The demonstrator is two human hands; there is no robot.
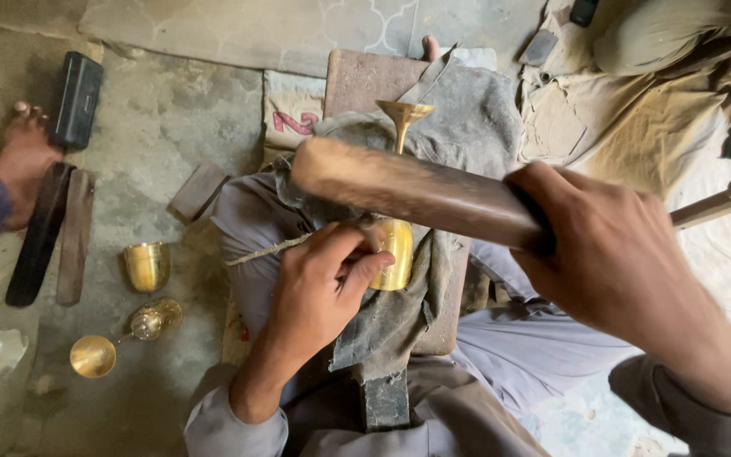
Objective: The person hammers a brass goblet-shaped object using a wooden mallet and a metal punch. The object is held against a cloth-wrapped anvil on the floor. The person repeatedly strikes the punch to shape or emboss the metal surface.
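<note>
My left hand point(323, 283) grips a shiny brass goblet point(396, 245) lying on its side on a grey cloth point(458, 118) over a wooden block on my lap; the goblet's flared foot point(404, 112) points away from me. My right hand point(611, 254) is closed round a thick wooden mallet-like stick point(408, 188), held level just above the goblet. The goblet's middle is hidden behind the stick.
On the concrete floor to the left stand a brass cup point(147, 266) and a brass goblet on its side point(116, 343). Another person's foot point(23, 156), a black box point(78, 97), dark wooden strips point(44, 233) and a small block point(199, 190) lie nearby. Cloth and bags fill the right.
</note>
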